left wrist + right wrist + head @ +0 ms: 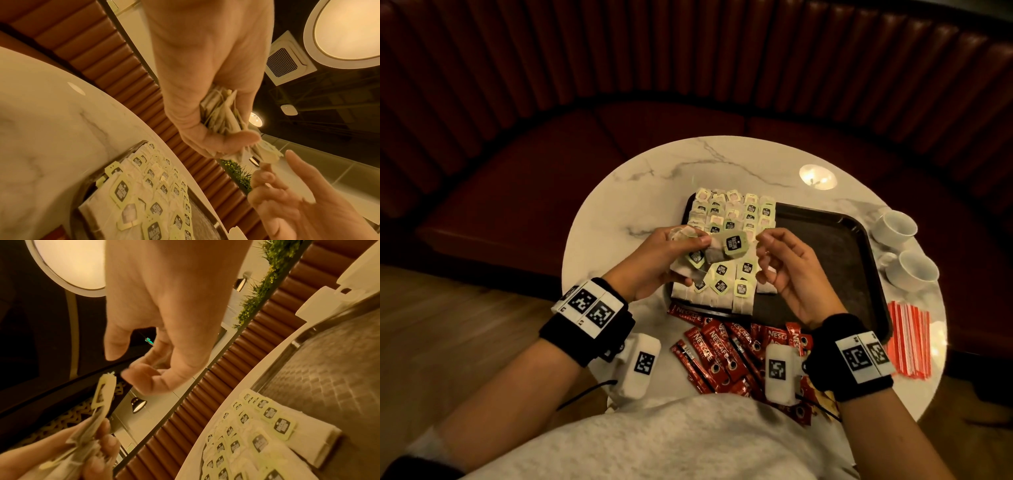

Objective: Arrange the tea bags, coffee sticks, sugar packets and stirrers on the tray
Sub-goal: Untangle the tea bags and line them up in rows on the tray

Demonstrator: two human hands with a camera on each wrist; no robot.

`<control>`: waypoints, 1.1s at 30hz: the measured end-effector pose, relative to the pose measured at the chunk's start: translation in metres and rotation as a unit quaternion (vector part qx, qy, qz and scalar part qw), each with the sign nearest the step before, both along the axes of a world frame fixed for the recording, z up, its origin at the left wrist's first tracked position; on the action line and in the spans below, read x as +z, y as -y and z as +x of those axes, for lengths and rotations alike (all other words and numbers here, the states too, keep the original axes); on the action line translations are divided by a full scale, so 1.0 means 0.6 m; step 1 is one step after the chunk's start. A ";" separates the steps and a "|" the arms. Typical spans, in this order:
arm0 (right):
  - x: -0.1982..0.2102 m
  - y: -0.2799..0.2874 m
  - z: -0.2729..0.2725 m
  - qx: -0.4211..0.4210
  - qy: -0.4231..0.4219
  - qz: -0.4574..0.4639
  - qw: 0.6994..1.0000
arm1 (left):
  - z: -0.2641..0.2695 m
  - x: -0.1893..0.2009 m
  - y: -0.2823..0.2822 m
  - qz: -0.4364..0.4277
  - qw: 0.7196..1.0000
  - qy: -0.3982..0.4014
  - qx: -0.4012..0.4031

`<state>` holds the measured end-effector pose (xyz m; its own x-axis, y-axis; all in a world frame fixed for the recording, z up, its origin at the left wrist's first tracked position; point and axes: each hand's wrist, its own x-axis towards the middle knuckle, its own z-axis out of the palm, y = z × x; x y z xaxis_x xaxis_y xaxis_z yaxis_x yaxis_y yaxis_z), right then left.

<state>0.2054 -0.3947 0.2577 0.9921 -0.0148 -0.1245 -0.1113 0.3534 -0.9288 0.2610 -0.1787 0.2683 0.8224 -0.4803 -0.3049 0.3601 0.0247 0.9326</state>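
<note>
A dark tray (835, 253) lies on the round marble table (654, 178). Rows of tea bags (732, 219) with green tags fill its left part (154, 194) (257, 434). My left hand (678, 251) grips a bundle of tea bags (222, 113) above the tray's near left corner. One green tag (736, 244) sticks out of the bundle toward my right hand (770, 260). That hand hovers close by with fingers loosely curled and thumb apart (125, 363), holding nothing. Red coffee sticks (722, 346) lie in a loose heap on the table in front of the tray.
Two white cups (893, 226) (916, 270) stand at the table's right edge. A pile of red-and-white striped sticks (909, 339) lies right of the tray's near corner. The right half of the tray is bare. A dark red padded bench (551, 154) curves behind the table.
</note>
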 end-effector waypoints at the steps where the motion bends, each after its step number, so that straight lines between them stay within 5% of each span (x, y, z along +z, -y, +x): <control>1: -0.001 -0.002 0.001 -0.004 -0.007 0.001 1.000 | 0.000 -0.001 0.003 0.002 1.000 0.002 0.011; 15: 0.007 -0.032 0.008 -0.029 -0.044 0.013 0.999 | -0.018 -0.030 0.035 0.007 0.998 0.049 0.032; 21: 0.002 -0.048 0.006 -0.044 -0.024 -0.063 0.997 | -0.023 -0.024 0.047 -0.036 0.997 0.019 0.069; 33: 0.013 -0.036 -0.001 -0.040 -0.036 0.000 0.999 | -0.016 -0.012 0.030 -0.154 0.976 -0.112 0.108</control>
<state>0.2047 -0.3730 0.2656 0.9763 -0.0935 -0.1950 -0.1488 0.3639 -0.9195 0.2514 -0.1966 0.2611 0.8440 -0.3999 -0.3575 0.5097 0.3903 0.7667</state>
